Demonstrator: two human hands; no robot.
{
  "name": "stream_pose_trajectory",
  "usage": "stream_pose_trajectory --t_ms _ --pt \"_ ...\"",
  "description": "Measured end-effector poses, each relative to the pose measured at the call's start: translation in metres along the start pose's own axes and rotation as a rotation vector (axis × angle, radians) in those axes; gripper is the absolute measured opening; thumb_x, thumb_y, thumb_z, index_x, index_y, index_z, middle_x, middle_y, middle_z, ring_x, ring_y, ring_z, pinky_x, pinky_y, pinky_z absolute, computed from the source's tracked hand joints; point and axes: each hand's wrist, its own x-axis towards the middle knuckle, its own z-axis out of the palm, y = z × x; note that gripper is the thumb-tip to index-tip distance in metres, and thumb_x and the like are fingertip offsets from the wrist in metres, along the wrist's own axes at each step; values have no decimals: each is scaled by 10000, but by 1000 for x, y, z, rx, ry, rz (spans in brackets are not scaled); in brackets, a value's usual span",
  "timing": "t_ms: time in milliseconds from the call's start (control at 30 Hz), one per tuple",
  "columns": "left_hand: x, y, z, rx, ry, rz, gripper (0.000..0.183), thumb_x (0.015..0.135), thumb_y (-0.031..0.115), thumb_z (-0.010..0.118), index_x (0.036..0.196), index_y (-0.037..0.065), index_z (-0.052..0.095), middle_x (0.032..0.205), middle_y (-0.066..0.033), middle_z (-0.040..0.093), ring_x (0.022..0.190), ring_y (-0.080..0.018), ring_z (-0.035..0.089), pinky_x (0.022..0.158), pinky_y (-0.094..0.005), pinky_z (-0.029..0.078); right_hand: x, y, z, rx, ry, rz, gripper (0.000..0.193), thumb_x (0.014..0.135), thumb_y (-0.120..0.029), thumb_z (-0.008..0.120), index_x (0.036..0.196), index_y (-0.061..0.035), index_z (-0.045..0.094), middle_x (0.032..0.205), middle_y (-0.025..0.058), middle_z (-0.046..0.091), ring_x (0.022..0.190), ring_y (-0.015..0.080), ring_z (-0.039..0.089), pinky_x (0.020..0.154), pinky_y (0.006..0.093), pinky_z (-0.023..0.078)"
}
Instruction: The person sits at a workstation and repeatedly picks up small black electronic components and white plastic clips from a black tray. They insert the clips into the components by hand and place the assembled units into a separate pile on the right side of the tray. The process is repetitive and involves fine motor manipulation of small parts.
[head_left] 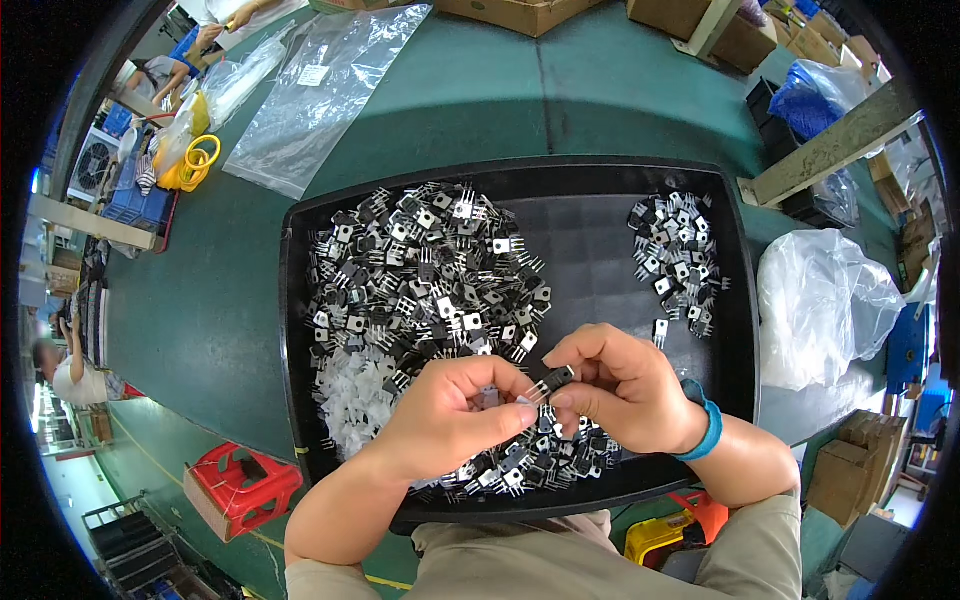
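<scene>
My right hand point(630, 390), with a teal band on its wrist, pinches a black transistor point(553, 381) between thumb and fingers. Its thin metal leads point left toward my left hand point(455, 412). The left fingers are closed at those leads, around a small whitish plastic piece point(526, 401), mostly covered by the thumb. Both hands are over the front part of a black tray point(590, 178). Beside and behind them lies a large heap of transistors point(420, 260), with a pile of small white plastic pieces point(352, 400) at its front left.
A smaller group of transistors point(675, 250) lies at the tray's right. On the green table point(460, 90) are a flat clear bag point(325, 95) and a bunched plastic bag point(825, 305). A red stool point(240, 490) stands below left. People work at the far left.
</scene>
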Motion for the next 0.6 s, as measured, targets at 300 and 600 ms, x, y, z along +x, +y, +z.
stream_pose_trajectory --t_ms 300,600 --pt "1 -7 -1 4 20 16 130 843 94 679 932 5 643 781 21 603 627 -5 487 533 -164 371 0 -2 1 -118 1 -54 255 853 77 607 1093 30 536 796 63 609 656 84 618 571 229 511" --pt "1 -3 0 39 71 -47 151 816 82 696 923 -11 647 794 -5 634 641 -20 529 561 -169 413 2 -1 0 -260 6 -128 242 823 49 649 1052 15 582 817 90 575 616 125 619 534 260 483"
